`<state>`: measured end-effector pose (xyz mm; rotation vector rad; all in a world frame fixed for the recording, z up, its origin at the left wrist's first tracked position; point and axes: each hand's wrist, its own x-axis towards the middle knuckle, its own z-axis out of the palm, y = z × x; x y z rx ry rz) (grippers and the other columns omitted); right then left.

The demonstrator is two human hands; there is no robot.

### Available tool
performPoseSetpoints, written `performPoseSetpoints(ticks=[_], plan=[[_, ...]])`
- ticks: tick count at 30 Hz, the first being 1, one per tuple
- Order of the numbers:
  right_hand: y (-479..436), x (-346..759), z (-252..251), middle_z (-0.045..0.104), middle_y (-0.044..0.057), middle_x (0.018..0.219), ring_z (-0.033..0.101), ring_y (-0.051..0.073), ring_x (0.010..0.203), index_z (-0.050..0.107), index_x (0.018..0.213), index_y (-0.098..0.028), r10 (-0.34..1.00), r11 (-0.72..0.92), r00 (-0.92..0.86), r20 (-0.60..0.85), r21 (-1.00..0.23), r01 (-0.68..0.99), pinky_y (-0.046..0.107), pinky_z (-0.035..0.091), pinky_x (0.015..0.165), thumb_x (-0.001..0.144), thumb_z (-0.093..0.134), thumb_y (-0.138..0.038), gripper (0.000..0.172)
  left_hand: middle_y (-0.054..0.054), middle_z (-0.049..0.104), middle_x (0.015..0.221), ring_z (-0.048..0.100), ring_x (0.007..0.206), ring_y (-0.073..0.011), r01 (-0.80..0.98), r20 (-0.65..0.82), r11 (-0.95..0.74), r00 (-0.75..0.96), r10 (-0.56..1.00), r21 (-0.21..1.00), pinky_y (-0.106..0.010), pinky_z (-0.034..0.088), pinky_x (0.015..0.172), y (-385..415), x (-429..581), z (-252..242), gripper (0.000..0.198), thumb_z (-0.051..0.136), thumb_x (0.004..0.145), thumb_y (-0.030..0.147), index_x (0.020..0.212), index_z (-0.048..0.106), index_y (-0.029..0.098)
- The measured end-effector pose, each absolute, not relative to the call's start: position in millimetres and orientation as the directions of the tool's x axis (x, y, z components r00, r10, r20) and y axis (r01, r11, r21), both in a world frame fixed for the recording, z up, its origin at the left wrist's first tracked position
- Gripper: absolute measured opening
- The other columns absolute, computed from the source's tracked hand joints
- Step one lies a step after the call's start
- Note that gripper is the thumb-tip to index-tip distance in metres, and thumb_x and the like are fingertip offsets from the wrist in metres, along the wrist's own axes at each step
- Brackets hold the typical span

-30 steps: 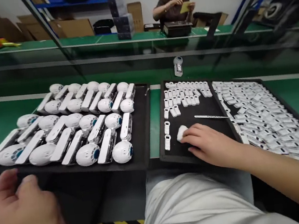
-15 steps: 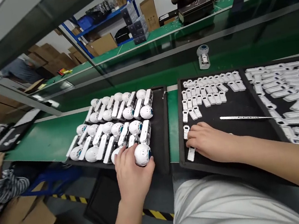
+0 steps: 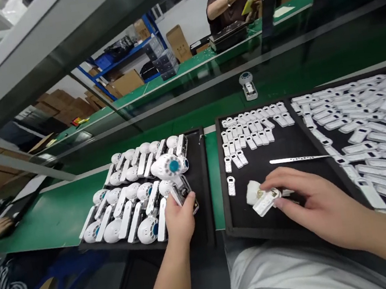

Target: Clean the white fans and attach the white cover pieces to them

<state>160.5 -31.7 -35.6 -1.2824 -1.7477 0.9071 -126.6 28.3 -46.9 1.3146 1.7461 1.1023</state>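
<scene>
My left hand [image 3: 182, 220] is closed round the body of a white device with a round head [image 3: 167, 167]. The device is lifted above the left tray, its blue-centred face tilted to the right. Over the middle tray, my right hand [image 3: 315, 199] pinches a small white plastic cover [image 3: 267, 202] between thumb and fingers. A pale, rounded piece [image 3: 253, 192] shows just behind that cover; whether the hand touches it I cannot tell. Rows of similar white devices [image 3: 114, 231] fill much of the black left tray [image 3: 204, 200].
Small white covers [image 3: 232, 186] stand in rows on the black middle tray [image 3: 230, 216], with tweezers [image 3: 299, 158] lying across it. A right-hand tray holds many long white covers [image 3: 376, 145]. One device [image 3: 248, 86] lies behind. Co-workers sit across and at left.
My left hand has raised a device from the left tray and turned its face up. My right hand has picked up the white cover from the tray's front and moved right.
</scene>
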Motion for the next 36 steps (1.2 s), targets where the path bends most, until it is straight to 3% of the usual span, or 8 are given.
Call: performPoseSetpoints(ticks=[3,7,9,12,16,23,31,36], plan=[[-37,148,-35,0.069,0.005,0.096,0.066,0.018,0.079,0.065,0.101,-0.024,0.999,0.026,-0.048,0.013,-0.958,0.287,0.029,0.056,0.070,0.083,0.058,-0.031,0.021,-0.001,0.061,0.085,0.067,0.077,-0.0240,0.207,-0.196,0.201,-0.045,0.980,0.958,-0.036,0.056,0.060,30,-99,-22,0.039,0.068,0.073,0.034,0.104,0.049,0.021],[-31,136,-33,0.068,0.003,0.084,0.063,0.016,0.069,0.062,0.090,-0.021,0.991,-0.127,0.041,-0.126,-0.991,0.038,0.030,0.055,0.066,0.074,0.065,-0.035,0.022,0.003,0.057,0.075,0.052,0.056,-0.0121,0.092,-0.273,0.258,0.303,0.913,0.962,-0.022,0.042,0.046,27,-54,-5,0.051,0.069,0.066,0.018,0.114,0.050,0.019],[-29,136,-32,0.068,0.003,0.083,0.064,0.016,0.071,0.064,0.091,-0.020,0.988,-0.120,0.089,-0.127,-0.989,-0.082,0.029,0.055,0.067,0.073,0.068,-0.035,0.024,0.001,0.062,0.085,0.053,0.062,-0.0110,0.110,-0.247,0.222,0.380,0.891,0.969,-0.022,0.044,0.053,24,-36,-6,0.067,0.068,0.065,0.013,0.129,0.047,0.020],[-28,143,-34,0.067,0.002,0.076,0.065,0.017,0.071,0.067,0.091,-0.018,0.969,-0.109,0.195,-0.153,-0.970,-0.218,0.029,0.056,0.066,0.068,0.074,-0.033,0.029,-0.006,0.063,0.120,0.061,0.096,-0.0187,0.205,-0.207,0.127,0.436,0.876,0.970,-0.029,0.050,0.083,18,-18,-14,0.085,0.067,0.064,0.011,0.143,0.038,0.023],[-29,150,-36,0.069,0.001,0.076,0.066,0.017,0.069,0.065,0.088,-0.017,0.941,-0.114,0.258,-0.219,-0.924,-0.366,0.030,0.058,0.066,0.061,0.081,-0.031,0.034,-0.009,0.052,0.141,0.052,0.126,-0.0271,0.406,-0.151,-0.026,0.397,0.905,0.913,-0.038,0.042,0.106,9,-4,-20,0.093,0.072,0.068,0.017,0.149,0.029,0.024],[-27,146,-31,0.070,0.001,0.071,0.067,0.017,0.066,0.068,0.082,-0.017,0.929,-0.130,0.288,-0.232,-0.934,-0.333,0.026,0.056,0.058,0.060,0.081,-0.031,0.029,-0.009,0.049,0.147,0.050,0.133,-0.0274,0.545,-0.026,-0.204,0.383,0.923,0.813,-0.039,0.045,0.106,0,3,-21,0.083,0.068,0.075,0.020,0.149,0.031,0.026],[-27,139,-34,0.071,0.003,0.071,0.069,0.020,0.067,0.070,0.082,-0.017,0.926,-0.158,0.295,-0.236,-0.951,-0.266,0.028,0.058,0.059,0.061,0.081,-0.034,0.029,-0.009,0.050,0.145,0.051,0.131,-0.0250,0.562,0.013,-0.238,0.374,0.928,0.792,-0.040,0.041,0.110,-4,-2,-24,0.080,0.063,0.078,0.018,0.150,0.029,0.025],[-27,136,-41,0.071,0.009,0.095,0.069,0.019,0.073,0.072,0.090,-0.017,0.943,-0.039,0.323,-0.084,-0.989,-0.141,0.030,0.059,0.065,0.071,0.076,-0.039,0.029,-0.010,0.050,0.143,0.049,0.132,-0.0255,0.465,0.007,-0.186,0.361,0.933,0.866,-0.039,0.040,0.110,-3,-4,-29,0.076,0.064,0.077,0.016,0.147,0.033,0.023]])
